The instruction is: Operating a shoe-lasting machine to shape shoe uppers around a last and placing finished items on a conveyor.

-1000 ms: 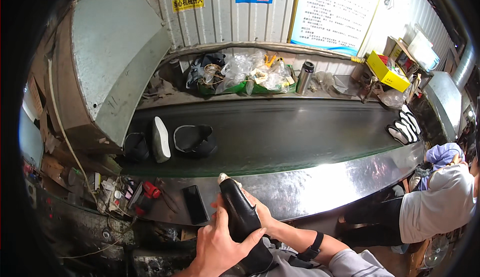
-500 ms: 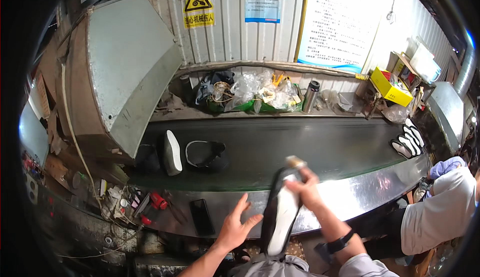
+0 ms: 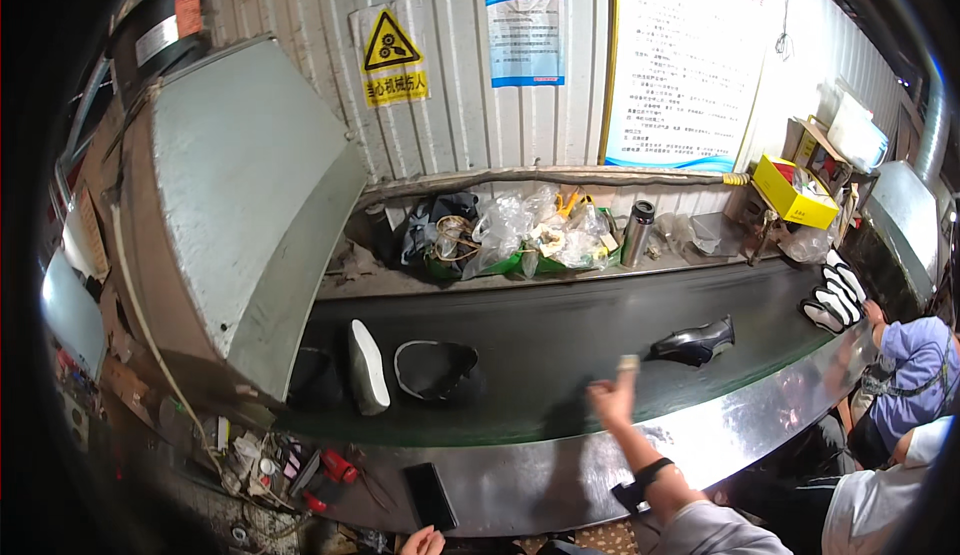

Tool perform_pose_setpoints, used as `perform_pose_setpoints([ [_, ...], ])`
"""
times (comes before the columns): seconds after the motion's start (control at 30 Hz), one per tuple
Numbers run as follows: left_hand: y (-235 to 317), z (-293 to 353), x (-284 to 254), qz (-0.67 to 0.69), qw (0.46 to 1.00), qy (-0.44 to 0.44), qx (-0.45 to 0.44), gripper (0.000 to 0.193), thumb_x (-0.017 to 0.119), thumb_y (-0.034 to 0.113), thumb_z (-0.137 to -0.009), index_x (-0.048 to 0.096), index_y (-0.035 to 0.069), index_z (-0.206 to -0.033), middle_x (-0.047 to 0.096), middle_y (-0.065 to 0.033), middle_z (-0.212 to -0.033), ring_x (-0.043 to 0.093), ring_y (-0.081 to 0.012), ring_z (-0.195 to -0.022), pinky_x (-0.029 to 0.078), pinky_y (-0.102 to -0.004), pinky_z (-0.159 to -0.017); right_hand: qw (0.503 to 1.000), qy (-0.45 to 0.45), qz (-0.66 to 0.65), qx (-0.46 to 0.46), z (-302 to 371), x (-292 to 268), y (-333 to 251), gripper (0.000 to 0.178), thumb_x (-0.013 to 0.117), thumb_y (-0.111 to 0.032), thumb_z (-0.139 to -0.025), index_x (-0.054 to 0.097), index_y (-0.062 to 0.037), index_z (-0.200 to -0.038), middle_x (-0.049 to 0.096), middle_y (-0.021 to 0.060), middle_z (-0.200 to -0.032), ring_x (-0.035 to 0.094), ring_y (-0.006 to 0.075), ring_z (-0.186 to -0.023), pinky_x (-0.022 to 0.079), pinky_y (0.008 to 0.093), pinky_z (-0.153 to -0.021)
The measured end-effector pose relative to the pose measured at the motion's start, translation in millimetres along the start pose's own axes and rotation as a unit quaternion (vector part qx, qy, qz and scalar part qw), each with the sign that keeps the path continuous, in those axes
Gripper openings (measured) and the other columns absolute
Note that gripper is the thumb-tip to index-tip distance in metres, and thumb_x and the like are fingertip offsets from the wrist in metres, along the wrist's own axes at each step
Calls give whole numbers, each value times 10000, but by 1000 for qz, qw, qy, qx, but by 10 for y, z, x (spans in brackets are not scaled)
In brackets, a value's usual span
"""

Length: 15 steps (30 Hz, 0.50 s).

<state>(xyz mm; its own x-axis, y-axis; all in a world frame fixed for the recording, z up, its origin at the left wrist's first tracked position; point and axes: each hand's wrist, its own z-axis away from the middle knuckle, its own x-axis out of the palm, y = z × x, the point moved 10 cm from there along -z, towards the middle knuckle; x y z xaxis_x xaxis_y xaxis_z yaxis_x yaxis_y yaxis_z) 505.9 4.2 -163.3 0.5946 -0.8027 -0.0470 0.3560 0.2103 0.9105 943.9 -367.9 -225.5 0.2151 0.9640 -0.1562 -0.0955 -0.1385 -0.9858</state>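
A glossy black heeled shoe point(image 3: 690, 343) lies on its own on the dark conveyor belt point(image 3: 560, 335), toe pointing left. My right hand point(image 3: 612, 400) is lifted over the belt's near edge, just left of the shoe and not touching it, fingers loose, with a pale tip on one raised finger. A dark watch sits on that wrist. Only the fingers of my left hand point(image 3: 425, 540) show at the bottom edge, below the steel rim point(image 3: 560, 475), close to a flat black slab point(image 3: 430, 495).
Upstream on the belt lie a white sole point(image 3: 367, 365), a black shoe upper point(image 3: 435, 370) and a dark shoe point(image 3: 315, 375) under a big metal hood point(image 3: 240, 215). Plastic bags point(image 3: 500, 235), a steel flask point(image 3: 635, 233) and a yellow box point(image 3: 795, 190) line the back. Striped shoes point(image 3: 835, 295) and seated people point(image 3: 905, 355) are at the right.
The black shoe went from both my hands to the right hand alone, then onto the belt to the right. My right hand has let go; my left hand has dropped to the bottom edge.
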Motion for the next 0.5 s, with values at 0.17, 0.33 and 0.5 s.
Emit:
perform_pose_setpoints([
  [0.17,197,-342,76,-38,998,-20,52,374,696,175,-957,633,-17,-1271,678,-84,-1185,620,-175,-1102,475,-311,-987,896,-235,-222,304,886,2213,212,1245,748,-188,-919,-345,-390,-1481,437,244,-1447,535,378,-1252,519,535,-968],
  [0.33,671,-749,-19,-114,988,7,103,340,698,135,-940,647,-39,-1227,683,-98,-1161,629,-190,-1064,502,-319,-952,886,-231,-288,281,1001,2530,-416,1131,743,-74,-892,-102,-342,-1595,520,18,-941,530,134,-799,513,379,-717],
  [0.5,862,-2099,-123,-122,978,-35,164,366,701,77,-919,623,-106,-1226,682,-176,-1185,647,-244,-1067,518,-357,-963,887,-263,-273,266,1418,1335,-939,994,748,-167,-907,70,-313,-1619,450,126,-1419,500,228,-1216,459,471,-976],
])
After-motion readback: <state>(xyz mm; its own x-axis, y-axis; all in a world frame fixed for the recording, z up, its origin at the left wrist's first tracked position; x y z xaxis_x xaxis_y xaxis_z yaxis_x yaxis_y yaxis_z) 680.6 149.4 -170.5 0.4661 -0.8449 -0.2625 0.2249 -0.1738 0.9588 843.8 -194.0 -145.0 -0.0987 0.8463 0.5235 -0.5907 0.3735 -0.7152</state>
